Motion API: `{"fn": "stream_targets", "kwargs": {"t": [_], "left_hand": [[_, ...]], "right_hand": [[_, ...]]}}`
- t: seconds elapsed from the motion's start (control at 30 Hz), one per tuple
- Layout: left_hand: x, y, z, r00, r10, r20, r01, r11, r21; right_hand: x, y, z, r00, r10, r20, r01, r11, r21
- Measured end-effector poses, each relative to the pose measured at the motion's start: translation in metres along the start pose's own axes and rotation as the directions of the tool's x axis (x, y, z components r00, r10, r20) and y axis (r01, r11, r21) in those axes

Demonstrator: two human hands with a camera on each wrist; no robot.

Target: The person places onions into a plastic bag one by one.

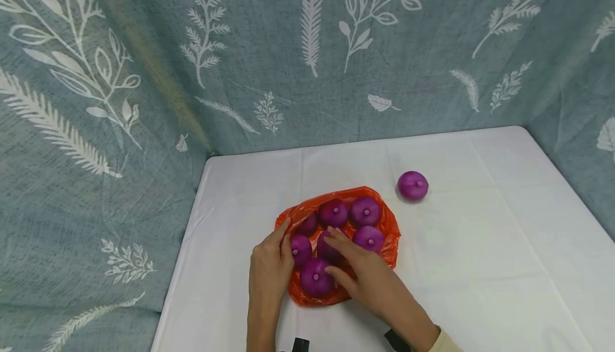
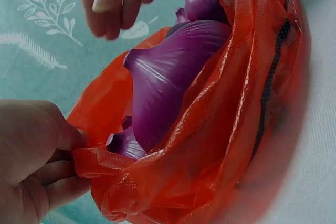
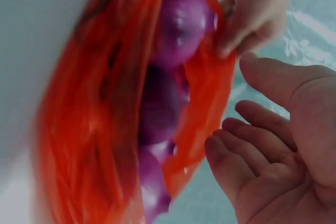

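While the left hand (image 1: 270, 267) pinches its rim, the crinkled orange plastic bag (image 1: 390, 234) lies on the white table (image 1: 480, 266) holding seven round purple onions (image 1: 365, 211). Right hand (image 1: 361, 267) hovers open over them. Eighth onion (image 1: 412, 185) sits apart, outside.

- Tabletop (image 1: 480, 266): flat, covered with a white cloth showing faint fold creases; its rear and side edges meet a grey-blue fabric backdrop printed with white leaves (image 1: 120, 101).
- Crinkled orange plastic bag (image 1: 390, 234): lies directly on the cloth, left of centre, mouth spread open, filled with round purple onions (image 1: 365, 210).
- Single round purple onion (image 1: 412, 185): rests directly on the cloth, near the bag's rear right, not touching it.
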State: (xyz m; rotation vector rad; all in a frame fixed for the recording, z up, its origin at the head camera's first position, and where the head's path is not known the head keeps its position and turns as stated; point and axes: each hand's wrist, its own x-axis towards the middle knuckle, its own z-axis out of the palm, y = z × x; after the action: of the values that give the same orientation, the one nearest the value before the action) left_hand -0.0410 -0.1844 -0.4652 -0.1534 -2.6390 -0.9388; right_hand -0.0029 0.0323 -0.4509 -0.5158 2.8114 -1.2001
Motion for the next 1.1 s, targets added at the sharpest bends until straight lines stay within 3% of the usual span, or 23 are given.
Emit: {"fn": "stream_targets", "kwargs": {"t": [0.23, 0.37, 0.57, 0.77, 1.1], "left_hand": [[0.001, 0.000, -0.001, 1.000, -0.017, -0.004, 0.017, 1.000, 0.001], [0.002, -0.001, -0.001, 1.000, -0.014, -0.003, 0.014, 1.000, -0.002], [0.002, -0.001, -0.001, 1.000, -0.023, -0.002, 0.023, 1.000, 0.006], [0.003, -0.001, -0.002, 1.000, -0.021, 0.000, 0.021, 1.000, 0.004], [0.000, 0.001, 0.000, 0.999, -0.038, 0.010, 0.038, 0.999, 0.002]], "right_hand": [[0.004, 0.008, -0.023, 0.992, -0.014, -0.127, 0.016, 1.000, 0.013], [0.004, 0.016, -0.037, 0.979, -0.056, -0.198, 0.057, 0.998, 0.003], [0.006, 0.029, -0.057, 0.954, -0.056, -0.296, 0.052, 0.998, -0.021], [0.007, 0.042, -0.076, 0.911, -0.052, -0.410, 0.019, 0.996, -0.085], [0.005, 0.069, -0.106, 0.821, -0.054, -0.569, 0.028, 0.998, -0.055]]}}
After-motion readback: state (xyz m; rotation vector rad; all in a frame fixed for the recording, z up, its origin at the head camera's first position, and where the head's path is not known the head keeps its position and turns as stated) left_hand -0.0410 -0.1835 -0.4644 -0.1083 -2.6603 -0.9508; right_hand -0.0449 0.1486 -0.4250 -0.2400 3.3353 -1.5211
